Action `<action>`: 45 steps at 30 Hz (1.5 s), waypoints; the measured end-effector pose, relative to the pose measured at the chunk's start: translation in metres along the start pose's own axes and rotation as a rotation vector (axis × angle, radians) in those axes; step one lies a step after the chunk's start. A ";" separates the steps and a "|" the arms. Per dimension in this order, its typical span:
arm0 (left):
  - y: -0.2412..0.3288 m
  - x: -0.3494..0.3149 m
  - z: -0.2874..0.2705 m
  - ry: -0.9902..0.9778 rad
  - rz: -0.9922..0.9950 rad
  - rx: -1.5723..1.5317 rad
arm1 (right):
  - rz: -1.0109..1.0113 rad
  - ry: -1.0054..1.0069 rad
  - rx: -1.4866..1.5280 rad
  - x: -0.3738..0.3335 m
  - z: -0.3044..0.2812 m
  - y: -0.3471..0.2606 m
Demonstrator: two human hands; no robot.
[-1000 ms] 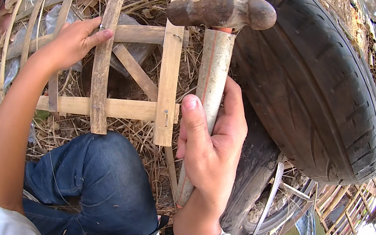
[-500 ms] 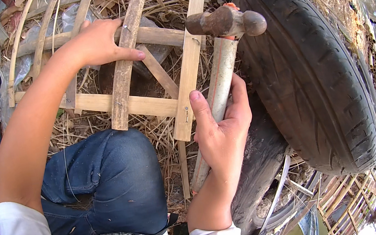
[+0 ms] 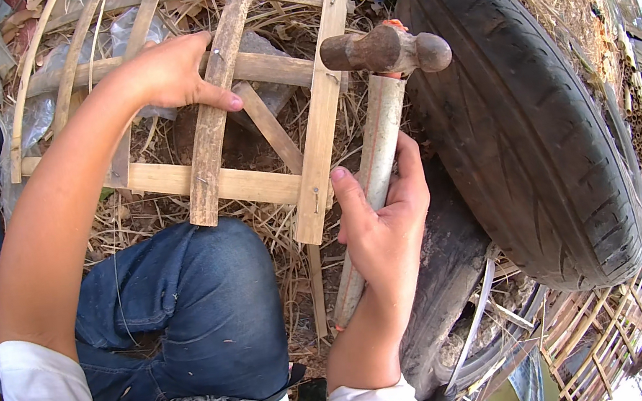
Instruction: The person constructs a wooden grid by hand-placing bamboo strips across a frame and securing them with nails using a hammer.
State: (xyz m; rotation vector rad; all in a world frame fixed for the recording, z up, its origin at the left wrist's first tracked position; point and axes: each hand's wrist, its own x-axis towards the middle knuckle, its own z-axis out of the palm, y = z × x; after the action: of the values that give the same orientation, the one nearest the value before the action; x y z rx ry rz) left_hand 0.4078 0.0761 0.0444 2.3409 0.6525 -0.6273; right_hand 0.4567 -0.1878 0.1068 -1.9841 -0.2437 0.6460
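A ball-peen hammer (image 3: 380, 118) with a pale handle is upright in my right hand (image 3: 387, 232). The fingers wrap its handle, and its rusty head is at the top, just right of a lattice of bamboo slats. My left hand (image 3: 168, 75) grips a rough bamboo slat (image 3: 212, 146), the thumb lying across its front and the fingertips hidden behind it. This slat crosses a smooth lower crossbar (image 3: 233, 183) and a thicker upper crossbar (image 3: 273, 66). To its right runs another lengthwise slat (image 3: 323, 128), with a nail near its lower end.
A large worn tyre (image 3: 530, 131) leans at the right, with another dark tyre (image 3: 448, 273) lying below it. A grey block (image 3: 255, 48) shows under the lattice. Dry straw covers the ground around my bent knee (image 3: 223, 302). Bamboo lattice panels (image 3: 616, 338) lie at lower right.
Little differs. The hammer head sits slightly lower and to the left, and my right hand a little lower. Both hands keep their hold.
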 end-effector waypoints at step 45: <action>-0.016 -0.004 0.016 0.142 0.093 0.100 | -0.063 -0.044 0.038 0.008 -0.002 0.006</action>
State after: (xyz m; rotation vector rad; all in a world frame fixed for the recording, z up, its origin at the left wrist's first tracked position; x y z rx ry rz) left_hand 0.3904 0.0752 0.0286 2.5107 0.5827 -0.4644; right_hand 0.4635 -0.1891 0.0996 -1.9200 -0.3171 0.6499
